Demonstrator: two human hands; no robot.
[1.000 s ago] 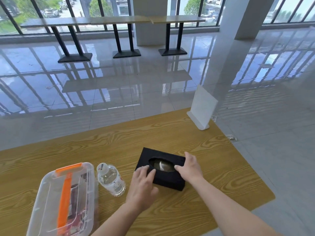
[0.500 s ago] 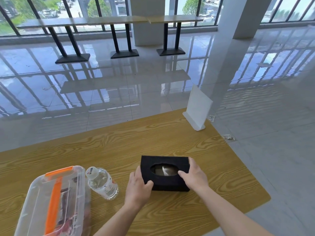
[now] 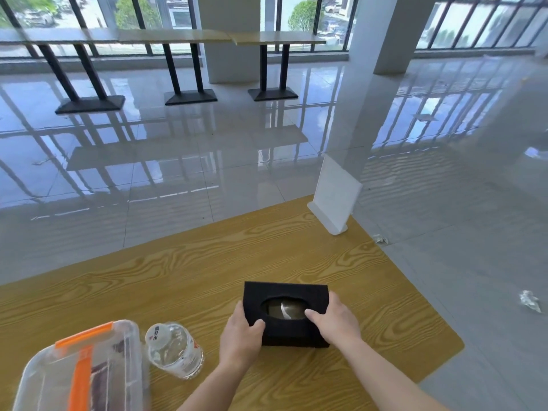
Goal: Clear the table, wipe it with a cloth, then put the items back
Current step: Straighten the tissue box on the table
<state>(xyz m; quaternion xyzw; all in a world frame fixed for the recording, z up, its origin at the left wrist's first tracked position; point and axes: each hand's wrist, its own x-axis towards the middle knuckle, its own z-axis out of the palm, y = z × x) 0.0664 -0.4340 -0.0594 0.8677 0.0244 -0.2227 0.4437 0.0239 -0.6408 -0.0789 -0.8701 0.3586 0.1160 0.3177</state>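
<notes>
Two hands point(image 3: 241, 336) point(image 3: 336, 323) on box point(image 3: 284, 290); bottle-cap print point(image 3: 156, 337) illegible

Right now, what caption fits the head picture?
Left hand and right hand hold a black tissue box on the table near a water bottle.

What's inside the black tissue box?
Through the oval opening of the black tissue box, one pale tissue edge shows against a dim interior. Its top hides the rest; the left hand and right hand grip its ends.

Wood-grain table point(image 3: 207, 271) (smooth); matt black tissue box point(image 3: 296, 292); glossy floor point(image 3: 178, 161).
</notes>
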